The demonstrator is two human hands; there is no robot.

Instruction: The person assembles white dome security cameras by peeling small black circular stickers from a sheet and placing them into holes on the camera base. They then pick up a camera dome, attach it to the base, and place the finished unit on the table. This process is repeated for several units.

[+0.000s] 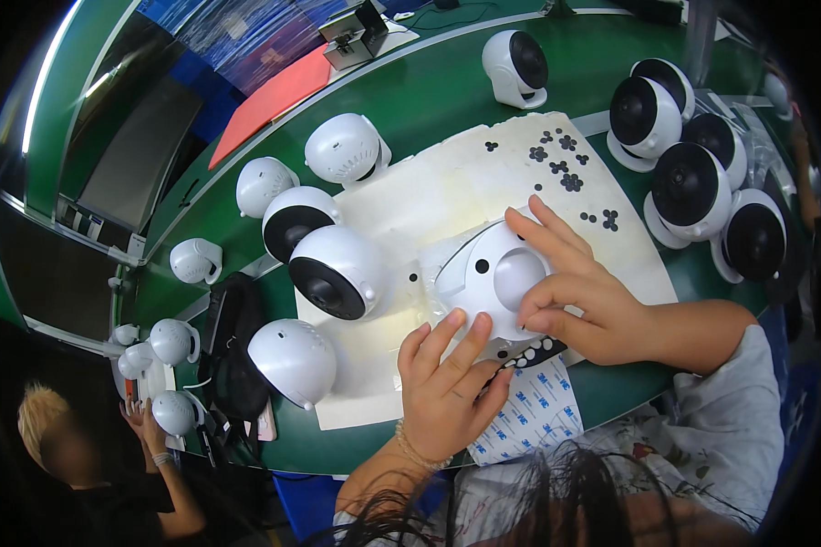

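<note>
A white dome-shaped camera body [488, 273] lies on a white sheet [429, 196] in front of me, its underside up with a small black dot on it. My right hand [579, 296] rests on its right side, fingers spread over the shell and thumb pressing near the rim. Below it, my left hand [447, 383] lies flat, its fingertips touching the body's lower edge. Under my left fingers lies a printed backing sheet [534, 415] carrying small black round pads.
Several white round cameras with black faces stand left [337, 273] and right [689, 187] of the sheet on the green table [438, 91]. Small black pads [561, 164] dot the sheet's far end. A black bag [233, 346] lies left. Another person's hands [146, 424] work at lower left.
</note>
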